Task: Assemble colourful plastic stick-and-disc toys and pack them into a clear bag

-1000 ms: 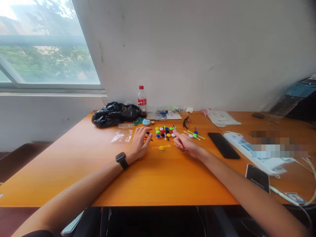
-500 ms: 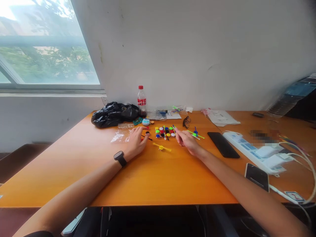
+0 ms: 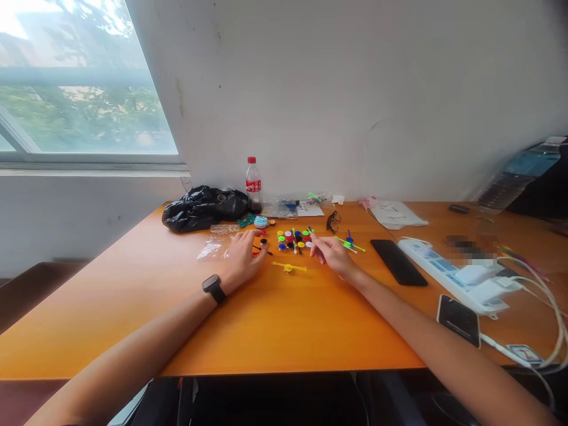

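Observation:
My left hand (image 3: 243, 255), with a dark watch on its wrist, rests on the table with thumb and fingers apart. Close to its fingertips are a small black round piece (image 3: 264, 241) and some red and dark bits. Between the hands lies a cluster of small round plastic pieces (image 3: 289, 235) in several colours, with thin sticks among them. At the cluster's right end, the fingers of my right hand (image 3: 332, 254) are pinched together beside a small blue-and-yellow stick; what they grip is too small to make out. A yellow piece with two arms (image 3: 288, 269) lies nearer me.
Behind stand a cola bottle (image 3: 253, 184) and a black plastic bag (image 3: 204, 208). A clear bag (image 3: 218, 241) lies beside my left hand. Blue and green sticks (image 3: 349, 241), a black phone (image 3: 398, 262), a white power strip (image 3: 437, 269) and a cabled phone (image 3: 458, 320) are on the right.
The view has shifted slightly. Both hands stay in nearly the same places, and the pieces look unchanged.

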Motion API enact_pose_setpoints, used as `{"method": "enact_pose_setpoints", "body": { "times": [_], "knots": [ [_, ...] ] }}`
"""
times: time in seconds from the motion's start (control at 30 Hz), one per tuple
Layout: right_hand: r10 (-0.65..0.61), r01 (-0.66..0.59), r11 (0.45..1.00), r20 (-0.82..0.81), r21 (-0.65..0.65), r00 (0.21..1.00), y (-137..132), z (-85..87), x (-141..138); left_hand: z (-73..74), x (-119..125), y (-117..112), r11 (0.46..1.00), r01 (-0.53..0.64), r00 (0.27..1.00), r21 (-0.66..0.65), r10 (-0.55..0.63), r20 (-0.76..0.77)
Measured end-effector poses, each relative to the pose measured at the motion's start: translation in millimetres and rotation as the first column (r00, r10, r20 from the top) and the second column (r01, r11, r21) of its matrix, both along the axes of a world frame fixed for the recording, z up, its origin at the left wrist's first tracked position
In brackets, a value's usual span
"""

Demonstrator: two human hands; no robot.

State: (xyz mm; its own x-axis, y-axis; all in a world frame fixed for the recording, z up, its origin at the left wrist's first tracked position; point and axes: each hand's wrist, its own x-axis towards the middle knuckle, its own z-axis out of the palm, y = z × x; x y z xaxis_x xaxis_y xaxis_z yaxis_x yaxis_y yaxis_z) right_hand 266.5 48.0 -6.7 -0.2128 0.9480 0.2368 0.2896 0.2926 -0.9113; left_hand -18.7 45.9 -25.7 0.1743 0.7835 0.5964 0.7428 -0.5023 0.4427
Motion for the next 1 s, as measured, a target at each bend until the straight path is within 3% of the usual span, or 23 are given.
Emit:
{"method": "enact_pose_setpoints", "body": {
  "times": [0.13, 0.23, 0.5, 1.0],
  "knots": [
    [-0.001, -0.028, 0.986, 0.172, 0.163, 0.985, -5.6, 0.1, -2.8, -6.8, -7.8, 7.5, 0.993, -0.003, 0.996, -0.116, -0.007, -0.089],
    [0.039, -0.099, 0.971, 0.262, 0.217, 0.964, -10.6, -1.4, -4.9, -9.6, -10.7, 11.1, 0.991, -0.015, 0.989, -0.133, -0.005, -0.148],
    [0.062, -0.143, 0.960, 0.319, 0.239, 0.946, -11.6, -3.6, -4.1, -3.0, -13.2, 12.1, 0.986, -0.044, 0.971, -0.161, 0.005, -0.239],
    [0.072, -0.166, 0.956, 0.355, 0.242, 0.932, -10.9, -4.0, -2.9, 3.7, -17.2, 13.8, 0.987, 0.114, 0.962, -0.113, -0.138, -0.236]
  ]
}}
